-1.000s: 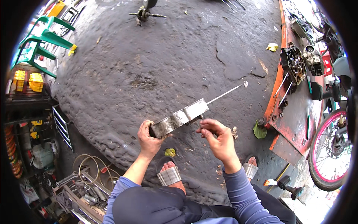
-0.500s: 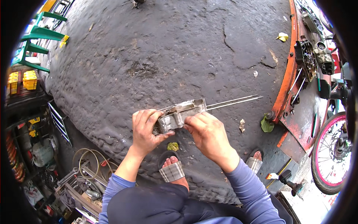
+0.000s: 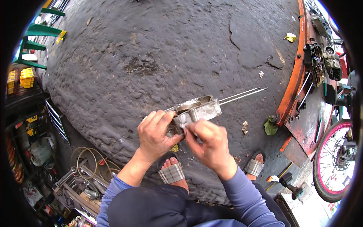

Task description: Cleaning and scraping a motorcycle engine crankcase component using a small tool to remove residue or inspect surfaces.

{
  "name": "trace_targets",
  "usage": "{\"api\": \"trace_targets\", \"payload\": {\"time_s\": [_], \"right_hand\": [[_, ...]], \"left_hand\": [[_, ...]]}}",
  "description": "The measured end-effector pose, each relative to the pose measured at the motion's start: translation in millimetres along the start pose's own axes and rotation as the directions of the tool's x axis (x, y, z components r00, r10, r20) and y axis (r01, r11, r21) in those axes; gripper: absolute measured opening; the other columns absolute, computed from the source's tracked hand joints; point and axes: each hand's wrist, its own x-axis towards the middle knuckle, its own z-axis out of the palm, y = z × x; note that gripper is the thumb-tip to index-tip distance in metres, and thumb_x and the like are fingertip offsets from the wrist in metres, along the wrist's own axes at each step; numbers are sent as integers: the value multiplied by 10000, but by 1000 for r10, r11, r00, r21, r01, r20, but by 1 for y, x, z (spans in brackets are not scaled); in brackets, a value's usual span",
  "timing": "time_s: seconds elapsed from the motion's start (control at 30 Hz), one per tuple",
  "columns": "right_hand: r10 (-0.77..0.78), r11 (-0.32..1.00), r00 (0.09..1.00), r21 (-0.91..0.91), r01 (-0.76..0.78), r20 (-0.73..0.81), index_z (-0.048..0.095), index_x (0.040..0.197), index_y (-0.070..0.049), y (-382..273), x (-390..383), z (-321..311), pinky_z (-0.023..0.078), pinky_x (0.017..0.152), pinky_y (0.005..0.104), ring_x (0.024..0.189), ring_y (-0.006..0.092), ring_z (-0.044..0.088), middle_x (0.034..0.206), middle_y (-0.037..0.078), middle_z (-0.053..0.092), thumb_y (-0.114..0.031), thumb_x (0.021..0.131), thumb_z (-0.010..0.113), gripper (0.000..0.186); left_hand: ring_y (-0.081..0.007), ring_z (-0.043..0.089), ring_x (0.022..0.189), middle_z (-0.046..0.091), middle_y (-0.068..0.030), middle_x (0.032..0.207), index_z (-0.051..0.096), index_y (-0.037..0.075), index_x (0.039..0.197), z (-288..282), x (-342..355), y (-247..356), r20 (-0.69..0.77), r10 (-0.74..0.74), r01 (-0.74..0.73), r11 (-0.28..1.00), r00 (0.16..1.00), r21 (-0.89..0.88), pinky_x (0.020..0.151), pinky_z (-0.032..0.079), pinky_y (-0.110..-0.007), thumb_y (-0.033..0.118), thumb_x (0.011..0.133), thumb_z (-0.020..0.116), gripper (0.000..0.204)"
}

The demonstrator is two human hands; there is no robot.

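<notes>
My left hand grips one end of a silvery, grimy metal engine casting, fingers over its top and thumb beneath. The casting is held tilted above the dark ground, with open hollows in its upper side. Two long thin metal rods stick out past its far right end. My right hand is closed in a pinch, its fingertips against the near face of the casting beside my left thumb. Whatever those fingertips may hold is hidden, and they are slightly blurred.
Rough dark ground lies ahead. An orange-red metal ramp at right carries engine parts. Beyond it stands a pink-rimmed wheel. At left are a green plastic chair, a shelf, and a heap of tools with a looped hose.
The casting has shifted slightly right and its rod end has tipped further away from me. My right hand's fingers have moved down along its near face and curled in more.
</notes>
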Motion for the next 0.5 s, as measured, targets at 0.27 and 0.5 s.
{"api": "trace_targets", "payload": {"time_s": [0.27, 0.5], "right_hand": [[48, 999, 997, 6, -49, 57, 735, 938, -17, -3, 6, -13, 520, 566, 358, 630, 287, 682, 769, 118, 669, 13, 835, 772, 113], [85, 996, 991, -43, -81, 103, 718, 902, -11, -7, 17, -19, 521, 584, 364, 647, 301, 683, 759, 120, 662, -8, 837, 780, 89]], "left_hand": [[-309, 640, 761, 649, -89, 874, 701, 54, 1059, 1, 7, 7, -17, -17, 18, 1000, 1000, 15, 650, 525, -418, 394, 667, 841, 538], [-314, 645, 766, 658, -98, 872, 710, 49, 1062, 0, 12, 12, 9, -40, 40, 999, 999, 17, 660, 531, -423, 365, 637, 861, 550]]}}
